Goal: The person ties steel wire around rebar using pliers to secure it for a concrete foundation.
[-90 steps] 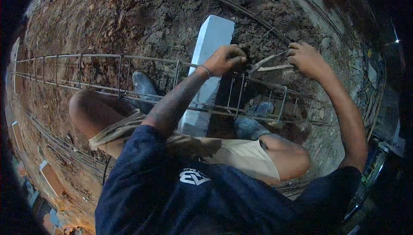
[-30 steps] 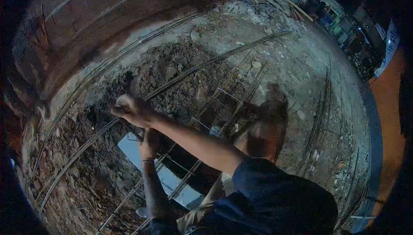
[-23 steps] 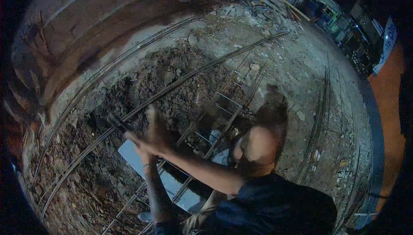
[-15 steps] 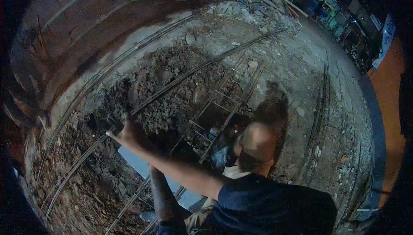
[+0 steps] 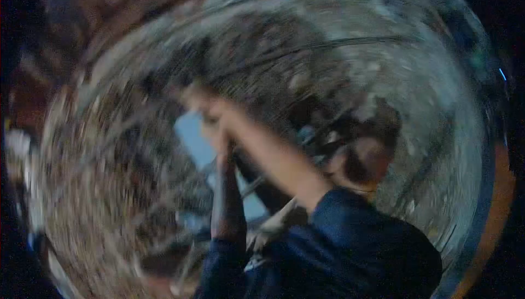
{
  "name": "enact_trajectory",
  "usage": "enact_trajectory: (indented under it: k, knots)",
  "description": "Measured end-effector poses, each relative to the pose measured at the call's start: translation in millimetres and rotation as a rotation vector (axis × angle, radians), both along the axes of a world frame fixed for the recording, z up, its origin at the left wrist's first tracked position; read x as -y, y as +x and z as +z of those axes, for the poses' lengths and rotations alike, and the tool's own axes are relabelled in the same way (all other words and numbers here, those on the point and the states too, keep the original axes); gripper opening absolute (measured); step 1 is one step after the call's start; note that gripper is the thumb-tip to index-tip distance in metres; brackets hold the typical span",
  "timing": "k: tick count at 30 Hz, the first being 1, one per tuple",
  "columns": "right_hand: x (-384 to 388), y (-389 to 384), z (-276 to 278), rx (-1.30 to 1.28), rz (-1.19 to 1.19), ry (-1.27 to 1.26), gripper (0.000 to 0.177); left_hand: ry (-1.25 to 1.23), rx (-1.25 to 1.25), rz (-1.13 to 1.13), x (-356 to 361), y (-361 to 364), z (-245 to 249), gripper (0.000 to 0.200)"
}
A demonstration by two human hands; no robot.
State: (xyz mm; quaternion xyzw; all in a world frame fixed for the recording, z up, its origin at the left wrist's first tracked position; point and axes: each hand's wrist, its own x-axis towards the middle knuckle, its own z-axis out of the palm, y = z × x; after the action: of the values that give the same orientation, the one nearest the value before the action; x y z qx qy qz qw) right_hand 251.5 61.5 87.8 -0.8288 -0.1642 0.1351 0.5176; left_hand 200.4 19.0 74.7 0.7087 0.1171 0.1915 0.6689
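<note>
My right hand (image 5: 201, 101) reaches out at the end of a bare forearm and is smeared by motion. Just below it, my left hand (image 5: 216, 134) comes up from the bottom, close against the right wrist in this view. Blur hides the fingers of both hands, and I cannot tell what is in them. Under the hands lies a pale blue flat board (image 5: 192, 139), partly covered by the left forearm. Thin long rods (image 5: 328, 45) run over the ground beyond the hands.
Rough earth and rubble (image 5: 126, 173) surround me, with a darker dug patch (image 5: 257, 36) ahead. A rounded bare form (image 5: 367, 162) is beside my right arm, over a dark shadow. An orange surface (image 5: 500, 189) stands at the right edge.
The whole view has swung and blurred. My right hand, earlier stretched out at a rod with a dark object in it, is drawn back; my left hand now shows beside it.
</note>
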Motion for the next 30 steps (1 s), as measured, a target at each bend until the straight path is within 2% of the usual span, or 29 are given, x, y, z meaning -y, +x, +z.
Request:
enact_trajectory:
  k: [1, 2, 3, 4, 5, 6, 7, 8, 9, 10, 11, 12, 13, 14, 15, 16, 18, 19, 21, 23, 24, 25, 27, 29, 30]
  knots:
    - [27, 19, -3, -0.237, 0.3, 0.239, 0.033, 0.04, -0.075, 0.098, -27, -40, -5, 0.055]
    - [44, 28, -3, -0.49, 0.581, 0.47, 0.02, 0.342, 0.064, -0.041, -47, -33, -19, 0.059]
    - [51, 28, 19, -0.687, 0.566, 0.437, 0.026, 0.343, -0.01, 0.052, -57, -32, -26, 0.059]
    - [30, 50, -27, -0.495, 0.685, 0.618, 0.038, 0.083, -0.154, -0.145, -59, -30, -26, 0.048]
    - [33, 44, -15, -0.759, 0.902, 0.703, 0.042, -0.203, -0.258, -0.351, -60, -29, -27, 0.039]
    - [35, 44, 9, -1.016, 1.093, 0.781, 0.045, 0.199, -0.154, -0.361, -61, -28, -25, 0.034]
    - [32, 47, 8, -1.062, 1.108, 0.763, 0.045, 0.603, -0.058, -0.385, -59, -30, -23, 0.031]
    - [22, 56, -2, -1.105, 1.234, 0.804, 0.043, 0.573, -0.092, -0.358, -57, -26, -28, 0.031]
    - [16, 57, -12, -1.145, 1.354, 0.852, 0.042, 0.123, -0.148, -0.226, -51, -22, -34, 0.031]
    - [10, 55, -20, -1.198, 1.353, 0.841, 0.042, -0.326, -0.189, -0.079, -48, -16, -39, 0.031]
    - [6, 55, -29, -0.905, 0.948, 0.758, 0.038, -0.349, -0.206, -0.056, -50, -6, -44, 0.031]
    - [4, 54, -34, -0.608, 0.556, 0.641, 0.034, -0.082, -0.383, -0.011, -50, 2, -49, 0.035]
    - [1, 42, -15, -0.642, 0.56, 0.622, 0.034, 0.189, -0.56, 0.023, -50, 8, -53, 0.038]
    - [9, 17, 31, -0.45, 0.253, 0.349, 0.04, 0.174, -0.572, 0.04, -39, 13, -49, 0.038]
    - [10, 4, 47, -0.255, -0.051, 0.067, 0.046, 0.225, -0.573, 0.128, -33, 16, -50, 0.041]
    - [4, 17, 21, -0.283, -0.049, 0.047, 0.046, 0.281, -0.581, 0.204, -30, 16, -51, 0.045]
    - [-12, 57, -37, 0.112, -0.275, -0.224, 0.04, 0.245, -0.639, 0.207, -31, 17, -46, 0.045]
    - [-11, 61, -43, 0.094, -0.28, -0.236, 0.04, 0.226, -0.668, 0.214, -30, 18, -48, 0.045]
    - [-14, 73, -55, -0.49, -0.044, -0.07, 0.03, 0.225, -0.741, 0.219, -36, 32, -70, 0.043]
    - [-6, 110, -115, -0.592, -0.035, -0.023, 0.026, 0.28, -0.834, 0.088, -41, 42, -87, 0.038]
    - [-5, 125, -146, -0.686, -0.028, 0.02, 0.023, 0.455, -0.853, -0.149, -45, 48, -101, 0.035]
    - [-6, 132, -173, -0.779, -0.021, 0.066, 0.02, 0.453, -0.86, -0.15, -47, 53, -119, 0.035]
    - [10, 148, -223, -0.879, -0.015, 0.116, 0.018, 0.488, -0.831, -0.349, -45, 59, -148, 0.033]
    - [29, 148, -252, -0.795, 0.271, 0.552, 0.026, 0.515, -0.925, -0.329, -41, 63, -142, 0.032]
    - [32, 151, -255, -0.89, 0.29, 0.573, 0.033, 0.538, -1.012, -0.311, -37, 64, -137, 0.032]
